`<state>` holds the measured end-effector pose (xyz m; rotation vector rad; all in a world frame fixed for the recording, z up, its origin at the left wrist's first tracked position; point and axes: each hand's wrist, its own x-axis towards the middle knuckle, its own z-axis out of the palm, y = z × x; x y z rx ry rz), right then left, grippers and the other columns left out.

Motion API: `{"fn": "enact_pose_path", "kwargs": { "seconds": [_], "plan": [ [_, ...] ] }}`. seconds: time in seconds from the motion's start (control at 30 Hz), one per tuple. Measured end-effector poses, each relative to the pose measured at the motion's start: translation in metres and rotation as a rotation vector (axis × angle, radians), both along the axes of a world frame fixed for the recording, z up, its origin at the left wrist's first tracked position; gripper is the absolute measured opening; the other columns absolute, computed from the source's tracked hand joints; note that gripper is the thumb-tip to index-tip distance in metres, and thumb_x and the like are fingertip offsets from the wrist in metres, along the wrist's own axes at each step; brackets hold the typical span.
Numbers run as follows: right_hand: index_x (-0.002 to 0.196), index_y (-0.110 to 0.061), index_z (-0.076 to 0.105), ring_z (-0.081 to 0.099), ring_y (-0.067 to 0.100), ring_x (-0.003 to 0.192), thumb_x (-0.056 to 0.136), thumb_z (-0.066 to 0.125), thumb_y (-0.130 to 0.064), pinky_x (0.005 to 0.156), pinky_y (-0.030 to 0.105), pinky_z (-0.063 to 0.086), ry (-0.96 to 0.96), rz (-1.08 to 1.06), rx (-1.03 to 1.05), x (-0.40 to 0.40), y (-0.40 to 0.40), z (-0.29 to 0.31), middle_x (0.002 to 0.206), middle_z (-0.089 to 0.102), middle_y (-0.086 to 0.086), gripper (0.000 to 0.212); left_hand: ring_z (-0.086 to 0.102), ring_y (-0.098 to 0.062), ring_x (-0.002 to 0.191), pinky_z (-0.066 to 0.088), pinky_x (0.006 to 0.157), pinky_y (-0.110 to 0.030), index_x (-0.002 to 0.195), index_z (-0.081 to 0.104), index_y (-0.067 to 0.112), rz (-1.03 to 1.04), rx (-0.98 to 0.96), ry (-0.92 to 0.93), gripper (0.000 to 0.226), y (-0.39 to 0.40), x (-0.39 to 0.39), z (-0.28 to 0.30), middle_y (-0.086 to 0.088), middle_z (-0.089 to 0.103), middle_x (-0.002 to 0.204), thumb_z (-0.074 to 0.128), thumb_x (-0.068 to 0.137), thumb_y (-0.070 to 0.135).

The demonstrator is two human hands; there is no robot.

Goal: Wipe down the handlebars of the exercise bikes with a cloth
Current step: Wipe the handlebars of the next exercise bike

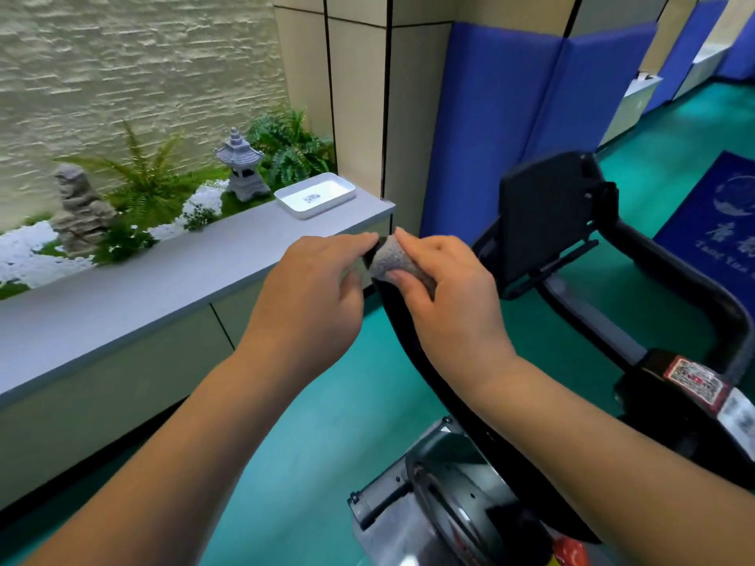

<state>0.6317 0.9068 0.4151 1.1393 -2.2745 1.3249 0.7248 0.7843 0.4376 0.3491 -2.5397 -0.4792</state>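
Pinching a small grey terry cloth (394,259) between thumb and forefinger of the right hand (445,296), wrapping it over the tip of the black curved left handlebar (398,320) of the exercise bike. Curling the left hand (314,292) in from nine o'clock, fingertips (363,239) meeting the same bar end just beside the cloth; holding or only touching, cannot tell. Both hands sitting close together at the middle of the view, almost touching.

Running down from the hands toward six o'clock, the bar curving to the grey metal flywheel housing (445,512). Standing at two o'clock, the black flat console bracket (547,222), near the right hand but apart from it. Looping round at three o'clock, the black padded right handlebar (702,296), well apart from both hands.

Lying along nine to eleven o'clock, a long grey ledge (143,292), its corner edge ending just behind the left fingertips. Resting near that corner, a white rectangular tray (314,196). Sitting beyond the ledge, a grey stone lantern ornament (241,165) among green ferns (151,177).

Opening between ledge and bike, toward seven o'clock, a strip of bare green floor (327,443); more green floor stretching away at one o'clock beside blue padded wall panels (490,116).
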Motion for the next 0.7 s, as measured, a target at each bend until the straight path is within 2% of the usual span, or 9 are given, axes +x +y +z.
{"fn": "enact_pose_path", "kwargs": {
  "seconds": [0.1,0.17,0.23,0.37,0.43,0.53,0.6,0.7],
  "plan": [
    [0.127,-0.009,0.061,0.058,0.021,0.098,0.087,0.065,-0.012,0.089,0.026,0.043,-0.049,0.010,-0.008,-0.003,-0.012,0.010,0.104,0.063,0.010,0.041,0.050,-0.018,0.102,0.031,0.077,-0.024,0.124,0.060,0.028,-0.019,0.007,-0.016,0.043,-0.002,0.001,0.002,0.004,0.066,0.114,0.048,0.090,0.005],
    [0.124,-0.009,0.063,0.058,0.021,0.092,0.086,0.067,-0.011,0.083,0.029,0.043,-0.027,0.000,0.024,0.002,-0.002,0.006,0.098,0.064,0.010,0.039,0.050,-0.018,0.108,0.031,0.082,-0.023,0.128,0.058,0.027,-0.015,0.012,-0.015,0.046,-0.004,0.002,0.000,0.004,0.064,0.119,0.047,0.090,0.003],
    [0.121,-0.010,0.065,0.058,0.020,0.088,0.085,0.068,-0.009,0.079,0.025,0.043,-0.034,-0.017,0.047,0.010,0.014,-0.004,0.093,0.064,0.007,0.037,0.049,-0.017,0.114,0.031,0.086,-0.021,0.131,0.057,0.026,-0.003,0.030,-0.021,0.048,-0.007,0.003,-0.001,0.004,0.062,0.124,0.047,0.090,0.002],
    [0.122,-0.011,0.065,0.057,0.012,0.094,0.086,0.067,-0.009,0.083,0.009,0.037,-0.107,-0.052,0.032,0.016,0.017,-0.010,0.098,0.063,-0.002,0.035,0.049,-0.016,0.112,0.030,0.084,-0.021,0.131,0.057,0.026,-0.017,0.039,-0.017,0.049,-0.008,0.003,-0.001,0.005,0.063,0.122,0.047,0.090,0.000],
    [0.118,-0.011,0.067,0.054,0.010,0.094,0.089,0.064,-0.012,0.081,0.011,0.034,-0.145,-0.055,0.020,0.011,0.003,-0.001,0.098,0.063,0.001,0.030,0.051,-0.017,0.110,0.032,0.084,-0.022,0.129,0.059,0.025,-0.029,0.033,0.003,0.048,-0.008,0.002,-0.001,0.005,0.064,0.121,0.047,0.089,0.001],
    [0.112,-0.016,0.069,0.051,0.008,0.089,0.091,0.062,-0.019,0.077,0.018,0.038,-0.196,-0.029,-0.027,0.005,-0.010,0.007,0.094,0.064,0.003,0.023,0.054,-0.017,0.108,0.034,0.085,-0.022,0.125,0.063,0.024,-0.041,0.067,0.064,0.046,-0.009,0.001,0.000,0.005,0.066,0.118,0.046,0.088,0.002],
    [0.117,-0.021,0.067,0.053,0.005,0.086,0.091,0.061,-0.022,0.076,0.010,0.038,-0.237,-0.030,-0.024,0.008,-0.004,0.004,0.093,0.062,-0.003,0.026,0.056,-0.015,0.108,0.036,0.084,-0.018,0.123,0.064,0.026,-0.032,0.133,0.077,0.048,-0.010,0.001,-0.001,0.006,0.066,0.116,0.048,0.089,-0.003],
    [0.120,-0.025,0.065,0.053,-0.008,0.088,0.092,0.060,-0.021,0.074,-0.001,0.035,-0.283,-0.056,0.014,0.017,0.010,-0.007,0.095,0.060,-0.010,0.029,0.058,-0.007,0.104,0.038,0.078,-0.001,0.118,0.065,0.032,-0.025,0.277,0.076,0.051,-0.013,-0.001,-0.003,0.010,0.066,0.112,0.047,0.089,-0.005]
  ]
}}
